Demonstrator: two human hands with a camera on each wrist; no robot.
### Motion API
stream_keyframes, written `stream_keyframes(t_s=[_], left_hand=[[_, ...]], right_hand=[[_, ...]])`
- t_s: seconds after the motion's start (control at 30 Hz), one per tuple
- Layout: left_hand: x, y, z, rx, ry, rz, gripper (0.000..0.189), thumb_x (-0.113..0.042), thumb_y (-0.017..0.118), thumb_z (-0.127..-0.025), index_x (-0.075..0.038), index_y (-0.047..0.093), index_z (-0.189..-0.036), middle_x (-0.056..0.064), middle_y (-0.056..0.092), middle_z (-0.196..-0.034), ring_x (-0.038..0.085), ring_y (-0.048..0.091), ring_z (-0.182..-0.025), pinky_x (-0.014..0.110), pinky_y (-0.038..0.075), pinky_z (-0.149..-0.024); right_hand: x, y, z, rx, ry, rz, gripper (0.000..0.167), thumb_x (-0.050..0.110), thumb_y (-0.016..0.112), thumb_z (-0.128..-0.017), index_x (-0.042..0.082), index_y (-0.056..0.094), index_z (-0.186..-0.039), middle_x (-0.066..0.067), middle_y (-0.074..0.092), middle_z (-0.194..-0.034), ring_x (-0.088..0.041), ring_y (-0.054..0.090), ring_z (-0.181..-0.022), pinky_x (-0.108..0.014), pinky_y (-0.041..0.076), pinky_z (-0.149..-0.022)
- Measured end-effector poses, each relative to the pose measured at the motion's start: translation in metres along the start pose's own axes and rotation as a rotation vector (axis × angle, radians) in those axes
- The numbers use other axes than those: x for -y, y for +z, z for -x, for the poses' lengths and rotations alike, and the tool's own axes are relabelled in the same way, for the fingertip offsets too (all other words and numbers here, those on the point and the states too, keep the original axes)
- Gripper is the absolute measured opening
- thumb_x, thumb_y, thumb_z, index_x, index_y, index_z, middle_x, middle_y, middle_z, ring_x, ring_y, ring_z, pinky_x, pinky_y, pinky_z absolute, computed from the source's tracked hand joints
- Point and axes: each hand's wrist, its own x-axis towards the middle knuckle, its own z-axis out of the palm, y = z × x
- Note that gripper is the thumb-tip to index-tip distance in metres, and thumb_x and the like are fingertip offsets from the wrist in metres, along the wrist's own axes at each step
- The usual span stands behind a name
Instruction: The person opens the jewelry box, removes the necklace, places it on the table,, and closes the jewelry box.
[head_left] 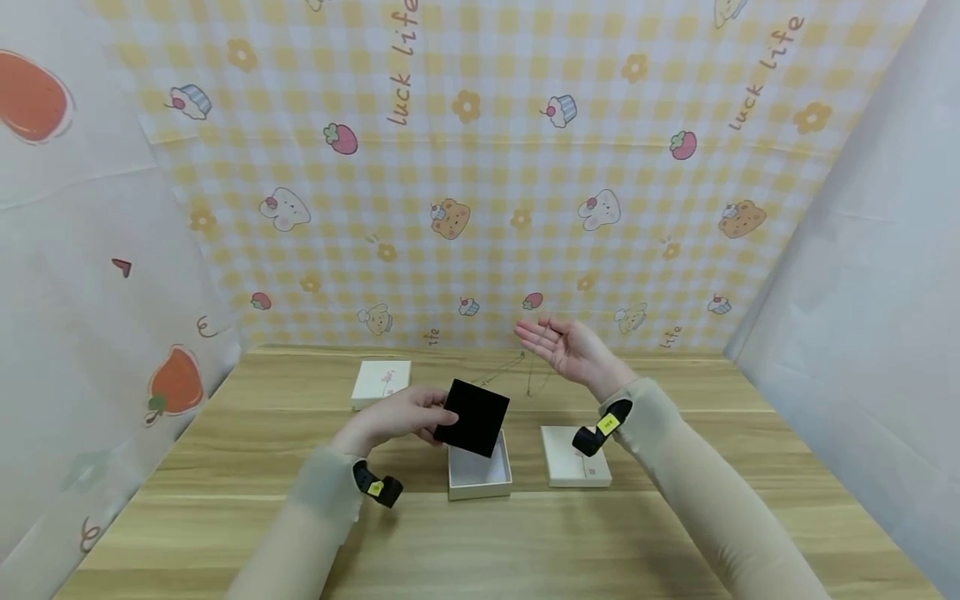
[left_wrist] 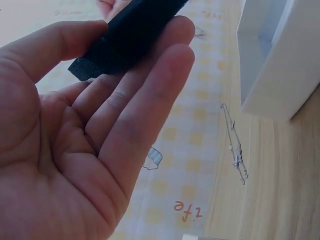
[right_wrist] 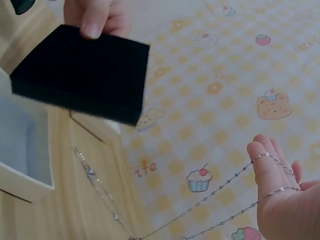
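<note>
My left hand (head_left: 408, 414) pinches a square black foam pad (head_left: 472, 418) between thumb and fingers, tilted above an open white box (head_left: 480, 492). Blue-grey shows inside that box in the right wrist view. My right hand (head_left: 572, 352) is raised palm up, farther back, with its fingers straight. A thin silver chain necklace (right_wrist: 225, 186) drapes across those fingers and hangs in two strands. Another length of silver chain (right_wrist: 92, 175) lies on the table between the pad and the right hand; the left wrist view also shows this chain (left_wrist: 235, 150).
A white box lid (head_left: 573, 458) with a printed flower lies right of the open box, below the right forearm. Another white box (head_left: 381, 382) stands at the back left. Behind the wooden table (head_left: 480, 550) hangs a yellow checked cloth (head_left: 495, 183).
</note>
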Motion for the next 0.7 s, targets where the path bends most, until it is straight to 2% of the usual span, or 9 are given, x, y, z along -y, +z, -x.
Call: stream_keyframes(t_s=[0.17, 0.47, 0.57, 0.7], left_hand=[[0.000, -0.001, 0.000, 0.004, 0.009, 0.014, 0.034, -0.012, 0.054, -0.097, 0.009, 0.057, -0.124, 0.017, 0.068, -0.107, 0.026, 0.067, -0.093, 0.057, 0.052, -0.081], [-0.001, -0.003, 0.000, 0.006, 0.014, 0.026, 0.033, -0.012, 0.055, -0.097, 0.009, 0.057, -0.123, 0.017, 0.069, -0.107, 0.026, 0.068, -0.093, 0.051, 0.054, -0.080], [-0.002, -0.003, -0.001, 0.009, 0.010, 0.028, 0.034, -0.013, 0.055, -0.097, 0.009, 0.057, -0.123, 0.018, 0.069, -0.108, 0.026, 0.068, -0.094, 0.054, 0.053, -0.081], [-0.002, -0.002, 0.000, 0.012, 0.009, 0.028, 0.035, -0.013, 0.055, -0.097, 0.009, 0.057, -0.123, 0.018, 0.069, -0.108, 0.026, 0.068, -0.094, 0.055, 0.053, -0.081]], right_hand=[[-0.013, -0.011, -0.006, -0.024, 0.013, -0.004, 0.021, 0.016, 0.023, -0.107, 0.003, 0.036, -0.117, -0.024, 0.068, -0.103, -0.033, 0.062, -0.109, -0.037, 0.040, -0.103], [-0.032, -0.020, -0.010, -0.028, 0.020, -0.021, 0.020, 0.014, 0.024, -0.107, 0.002, 0.037, -0.116, -0.023, 0.068, -0.102, -0.033, 0.065, -0.102, -0.037, 0.039, -0.104], [-0.036, -0.022, -0.011, -0.032, 0.022, -0.022, 0.021, 0.015, 0.024, -0.107, 0.002, 0.039, -0.114, -0.022, 0.069, -0.102, -0.032, 0.060, -0.111, -0.036, 0.038, -0.105], [-0.040, -0.023, -0.013, -0.036, 0.011, -0.018, 0.023, 0.016, 0.022, -0.107, 0.002, 0.040, -0.111, -0.021, 0.069, -0.101, -0.030, 0.043, -0.130, -0.036, 0.038, -0.105]])
